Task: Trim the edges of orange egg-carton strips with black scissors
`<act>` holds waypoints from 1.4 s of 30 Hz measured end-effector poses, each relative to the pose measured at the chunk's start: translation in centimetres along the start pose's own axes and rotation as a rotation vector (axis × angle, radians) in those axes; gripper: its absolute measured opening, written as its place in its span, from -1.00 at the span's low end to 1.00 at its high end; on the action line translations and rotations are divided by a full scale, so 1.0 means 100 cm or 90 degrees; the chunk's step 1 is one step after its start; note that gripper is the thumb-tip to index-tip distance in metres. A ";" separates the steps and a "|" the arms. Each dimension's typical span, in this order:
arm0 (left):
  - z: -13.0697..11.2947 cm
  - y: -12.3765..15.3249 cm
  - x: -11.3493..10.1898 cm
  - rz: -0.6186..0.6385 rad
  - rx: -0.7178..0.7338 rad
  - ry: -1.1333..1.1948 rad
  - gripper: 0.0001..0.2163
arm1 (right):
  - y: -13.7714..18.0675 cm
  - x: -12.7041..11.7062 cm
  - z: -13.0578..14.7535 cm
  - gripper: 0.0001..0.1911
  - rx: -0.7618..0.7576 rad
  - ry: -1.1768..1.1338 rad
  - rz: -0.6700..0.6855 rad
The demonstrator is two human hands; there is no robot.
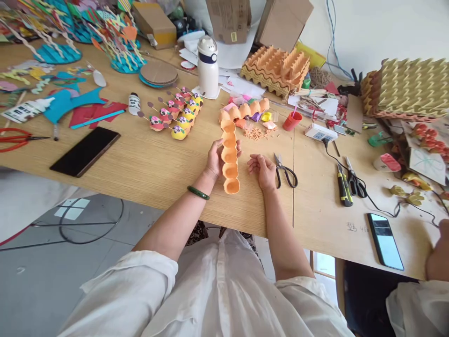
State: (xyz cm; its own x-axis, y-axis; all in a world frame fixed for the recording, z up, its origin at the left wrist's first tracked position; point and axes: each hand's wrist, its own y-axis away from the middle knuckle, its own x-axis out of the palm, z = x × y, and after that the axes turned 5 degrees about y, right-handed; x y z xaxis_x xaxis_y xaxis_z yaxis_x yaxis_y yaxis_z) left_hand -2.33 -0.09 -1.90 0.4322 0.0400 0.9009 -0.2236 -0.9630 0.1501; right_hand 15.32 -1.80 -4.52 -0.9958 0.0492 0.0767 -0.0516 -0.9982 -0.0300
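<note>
My left hand [214, 159] grips an orange strip of egg carton cups [230, 155], hollow sides facing up, its fingers passing behind to the right edge. To its right, my right hand [264, 169] hovers or rests near the table with fingers loosely curled and apart, holding nothing that shows. Beside that hand lies a pair of scissors [286, 172] with black handles. Beyond the held strip sits another egg carton strip [245, 110], cups upside down, among small colored clay packets and orange crumbs [258, 134]. Two rows of decorated cups [178, 112] in red and yellow stand left of it.
A white bottle [208, 70] stands at the back. Stacked egg trays [414, 89] fill the right rear. A dark phone [85, 152], red-handled scissors [17, 139] and colored paper lie left. At right are a red cup [292, 121], a power strip [321, 133] and another person's hand [438, 252].
</note>
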 end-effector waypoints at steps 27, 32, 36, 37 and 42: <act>0.003 0.008 -0.004 -0.004 -0.011 -0.093 -0.66 | 0.001 -0.003 0.005 -0.50 -0.024 -0.061 0.049; 0.000 0.011 -0.001 -0.027 -0.048 -0.071 -0.56 | 0.005 0.000 0.006 -0.49 -0.022 -0.033 0.069; -0.001 0.010 -0.001 -0.026 -0.072 -0.057 -0.56 | 0.008 0.000 0.007 -0.50 0.001 -0.007 0.080; -0.001 0.010 0.000 -0.034 -0.078 -0.057 -0.58 | 0.008 0.000 0.007 -0.50 0.004 0.003 0.082; -0.003 0.010 0.006 -0.079 -0.119 -0.082 -0.56 | 0.011 -0.003 0.011 -0.53 0.002 0.077 0.099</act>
State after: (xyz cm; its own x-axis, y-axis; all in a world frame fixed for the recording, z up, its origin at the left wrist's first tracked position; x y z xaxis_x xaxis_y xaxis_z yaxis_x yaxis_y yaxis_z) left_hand -2.54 -0.99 -1.10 0.5709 0.1097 0.8136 -0.3139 -0.8866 0.3398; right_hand 15.66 -2.93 -3.49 -0.9935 -0.1026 -0.0484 0.1040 -0.9942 -0.0290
